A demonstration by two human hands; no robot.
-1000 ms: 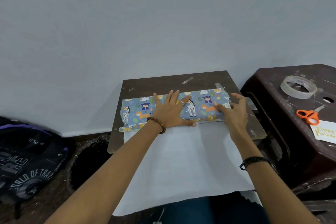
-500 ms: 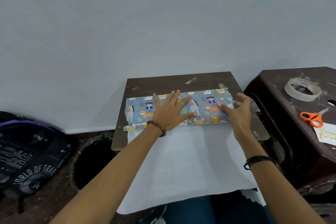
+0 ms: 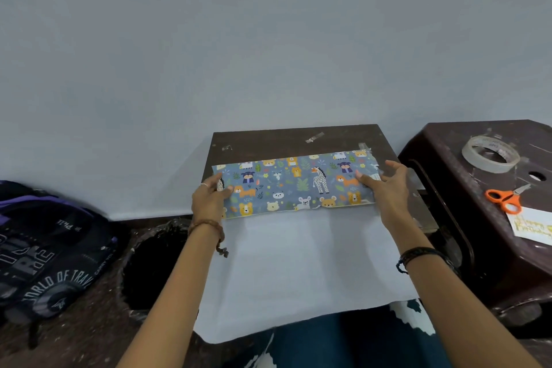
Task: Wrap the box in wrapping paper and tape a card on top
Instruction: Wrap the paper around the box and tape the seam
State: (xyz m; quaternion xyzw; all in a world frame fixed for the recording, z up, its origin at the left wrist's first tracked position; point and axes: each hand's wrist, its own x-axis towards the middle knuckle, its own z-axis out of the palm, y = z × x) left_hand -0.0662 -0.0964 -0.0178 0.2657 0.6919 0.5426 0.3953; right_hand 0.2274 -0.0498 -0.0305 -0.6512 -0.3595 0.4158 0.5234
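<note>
The box is covered by blue animal-print wrapping paper (image 3: 298, 185) and lies across the small dark table (image 3: 292, 137). The paper's white underside (image 3: 304, 263) spreads from the box towards me and over my lap. My left hand (image 3: 209, 200) grips the left end of the covered box, thumb on top. At the right end, my right hand (image 3: 385, 188) touches the paper with its thumb, its fingers spread and lifted. The card (image 3: 533, 225), white with yellow lettering, lies on the stool to the right.
A dark plastic stool (image 3: 466, 188) at the right carries a roll of clear tape (image 3: 490, 154) and orange-handled scissors (image 3: 504, 199). Tape scraps stick to the table's far part. A dark backpack (image 3: 44, 248) and a black bin (image 3: 155, 263) sit on the floor at left.
My left hand slid from the middle of the covered box to its left end and now grips it. My right hand stayed at the right end, fingers lifting. The view dropped slightly.
</note>
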